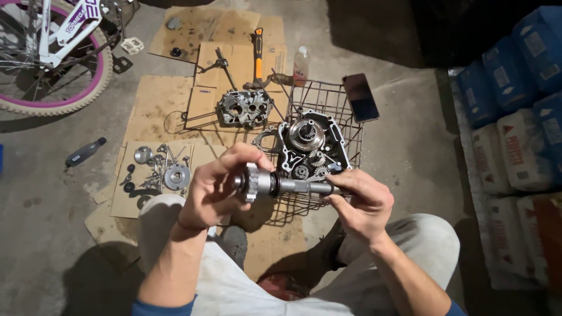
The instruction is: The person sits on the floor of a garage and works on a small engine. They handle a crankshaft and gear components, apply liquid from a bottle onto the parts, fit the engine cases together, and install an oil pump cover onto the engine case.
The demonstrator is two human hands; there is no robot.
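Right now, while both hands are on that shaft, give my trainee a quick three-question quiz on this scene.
1. True or false: the geared shaft is held by both the left hand and the right hand.
2. What does the engine case sit in: A) wire basket, B) plastic bucket, C) wooden crate?
3. Fill in: the hammer lies on flattened ____.

Key: 1 true; 2 A; 3 cardboard.
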